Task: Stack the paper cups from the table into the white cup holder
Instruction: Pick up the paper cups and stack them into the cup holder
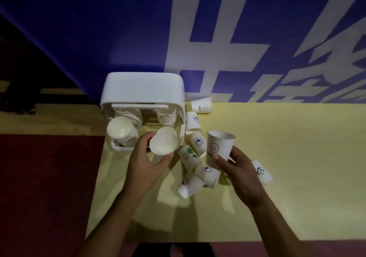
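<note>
The white cup holder [142,90] stands at the table's far left with stacks of cups inside. A stack of cups [121,132] leans out of its left slot. My left hand [146,163] grips a white paper cup [163,145], mouth up, right in front of the holder's right slot. My right hand [237,165] holds a smiley-face cup [218,148] upright above the table. Several loose cups lie on their sides between my hands, among them a green-printed cup [189,156] and a panda cup [261,172].
The yellow table [287,157] ends close on the left beside the holder, with red floor [49,187] below. A blue banner with white characters [198,39] hangs behind the table. More fallen cups [201,105] lie by the holder's right side.
</note>
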